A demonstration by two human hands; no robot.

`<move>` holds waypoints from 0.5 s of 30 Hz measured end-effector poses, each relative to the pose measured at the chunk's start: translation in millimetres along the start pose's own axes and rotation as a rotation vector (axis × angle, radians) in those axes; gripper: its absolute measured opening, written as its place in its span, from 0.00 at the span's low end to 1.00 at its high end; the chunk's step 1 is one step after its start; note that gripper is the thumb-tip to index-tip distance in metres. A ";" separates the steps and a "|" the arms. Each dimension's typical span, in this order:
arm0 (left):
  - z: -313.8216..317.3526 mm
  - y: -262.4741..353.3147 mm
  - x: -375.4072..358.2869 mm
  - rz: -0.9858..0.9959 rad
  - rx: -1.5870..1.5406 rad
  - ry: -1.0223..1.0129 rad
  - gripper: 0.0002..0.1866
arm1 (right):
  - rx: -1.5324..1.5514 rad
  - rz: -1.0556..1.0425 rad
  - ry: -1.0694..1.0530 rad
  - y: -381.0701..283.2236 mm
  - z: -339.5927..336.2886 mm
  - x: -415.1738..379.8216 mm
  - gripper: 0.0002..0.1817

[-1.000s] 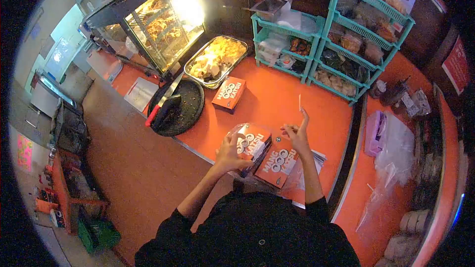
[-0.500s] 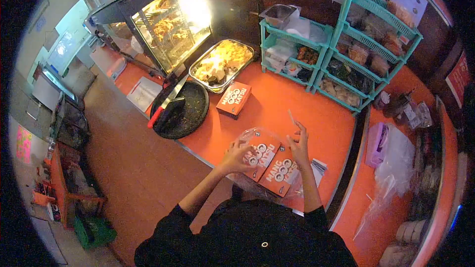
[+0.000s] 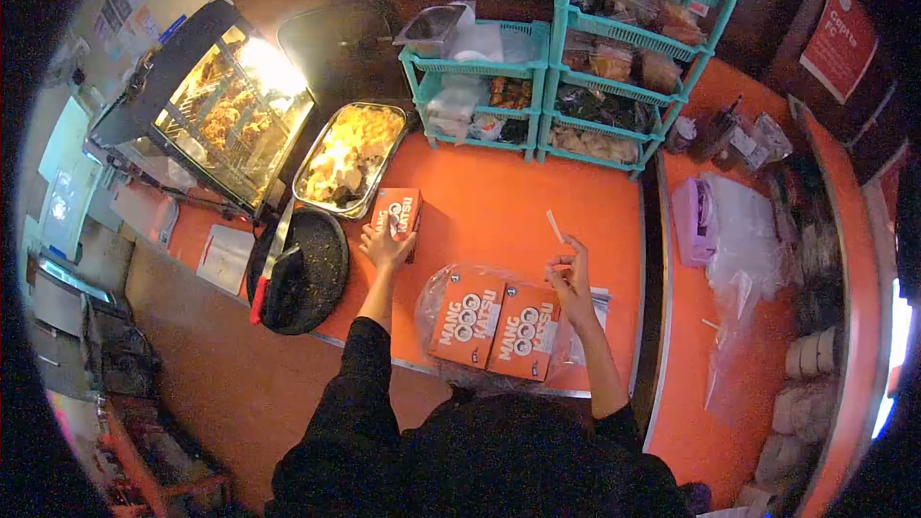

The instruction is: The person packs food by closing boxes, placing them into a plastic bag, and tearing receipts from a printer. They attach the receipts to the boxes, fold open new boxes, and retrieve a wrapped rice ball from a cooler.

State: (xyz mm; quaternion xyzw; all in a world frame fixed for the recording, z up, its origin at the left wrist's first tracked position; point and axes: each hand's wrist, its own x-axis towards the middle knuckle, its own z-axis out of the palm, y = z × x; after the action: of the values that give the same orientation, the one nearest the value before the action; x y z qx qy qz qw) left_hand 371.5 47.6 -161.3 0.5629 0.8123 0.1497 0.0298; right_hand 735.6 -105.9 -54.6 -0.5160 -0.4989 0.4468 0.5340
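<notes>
My left hand (image 3: 386, 247) is at the near end of a small orange "Mang Katsu" box (image 3: 400, 203), fingers and thumb curled about it. In my right hand (image 3: 572, 286) a thin white strip (image 3: 554, 225) is pinched, its end sticking up past the fingers. Just left of that hand, two more orange boxes, a left one (image 3: 467, 317) and a right one (image 3: 525, 334), lie side by side. Clear plastic (image 3: 431, 291) surrounds these two, spreading out at their edges.
Left of my left hand is a round black pan (image 3: 321, 273) with a red-handled knife (image 3: 259, 299) across it. Behind are a food tray (image 3: 351, 158), a lit display warmer (image 3: 216, 115) and teal racks (image 3: 549, 86). Plastic bags (image 3: 743, 240) lie on the right counter.
My left hand has moved from the paired boxes to the single box farther left. My right hand still holds the white strip. The camera view has shifted toward the right.
</notes>
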 end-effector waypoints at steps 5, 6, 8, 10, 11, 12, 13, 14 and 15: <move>-24.0 7.0 -34.5 -0.042 -0.300 0.112 0.41 | -0.244 -0.203 -0.087 -17.4 35.8 22.8 0.21; -37.7 8.9 -42.1 0.004 -0.346 0.124 0.38 | -0.237 -0.210 -0.102 -21.8 41.0 29.1 0.21; -83.4 14.4 -52.6 0.067 -0.419 0.066 0.36 | -0.260 -0.413 -0.158 -40.2 52.4 43.2 0.12; -109.8 12.7 -57.6 0.224 -0.575 -0.023 0.34 | -0.114 -0.376 -0.313 -54.4 63.9 60.8 0.11; -131.0 18.3 -65.2 0.212 -0.567 -0.010 0.34 | 0.021 -0.335 -0.446 -64.9 69.7 66.8 0.11; -151.0 26.5 -73.7 0.282 -0.660 -0.044 0.34 | 0.029 -0.340 -0.459 -75.0 75.6 69.5 0.11; -164.2 32.1 -80.1 0.353 -0.754 -0.080 0.34 | 0.059 -0.407 -0.491 -91.0 82.8 68.8 0.11; -169.6 32.4 -85.1 0.362 -0.887 -0.153 0.34 | 0.089 -0.474 -0.523 -105.4 89.0 66.6 0.12; -174.3 33.0 -89.8 0.357 -0.884 -0.144 0.34 | 0.094 -0.478 -0.531 -117.1 93.4 64.0 0.12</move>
State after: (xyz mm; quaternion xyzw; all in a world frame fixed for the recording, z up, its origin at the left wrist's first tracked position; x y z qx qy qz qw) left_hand 396.4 -61.3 3.3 0.6359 0.5575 0.4440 0.2963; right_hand 644.9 -40.6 63.8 -0.2256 -0.7056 0.4504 0.4984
